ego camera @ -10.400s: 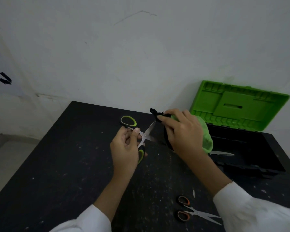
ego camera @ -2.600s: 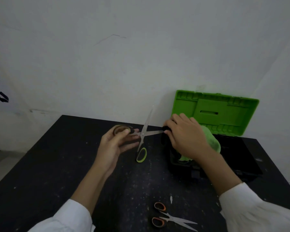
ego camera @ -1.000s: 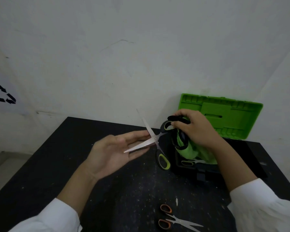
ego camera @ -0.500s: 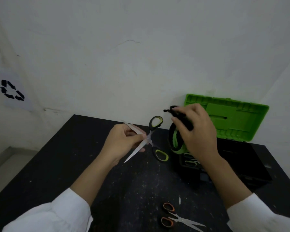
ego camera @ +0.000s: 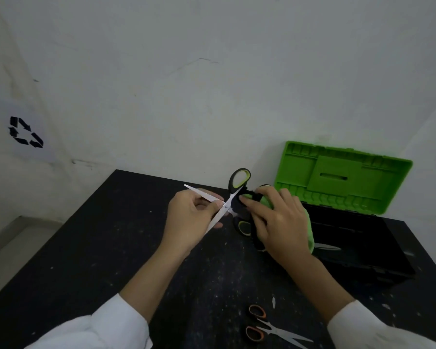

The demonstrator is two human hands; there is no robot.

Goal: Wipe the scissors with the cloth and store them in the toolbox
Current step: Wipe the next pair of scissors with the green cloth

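Note:
Green-and-black handled scissors (ego camera: 238, 181) hang spread open above the black table (ego camera: 86, 260). My left hand (ego camera: 189, 217) pinches their steel blades near the pivot. My right hand (ego camera: 277, 220) grips a green cloth (ego camera: 310, 230) with black trim and presses it against the handle shank. The lower handle loop shows below my right fingers. The toolbox (ego camera: 378, 248) stands open just right of my hands, its green lid (ego camera: 342, 177) leaning against the wall. A steel blade of other scissors shows inside it.
Orange-handled scissors (ego camera: 269, 328) lie on the table near its front edge, between my two white sleeves. The white wall runs close behind the table. A recycling symbol (ego camera: 25, 132) is on the wall at left. The table's left edge drops to the floor.
My left hand kept its hold on the blades while the scissors turned, one handle loop now pointing up. My right hand came down with the cloth onto the handle area.

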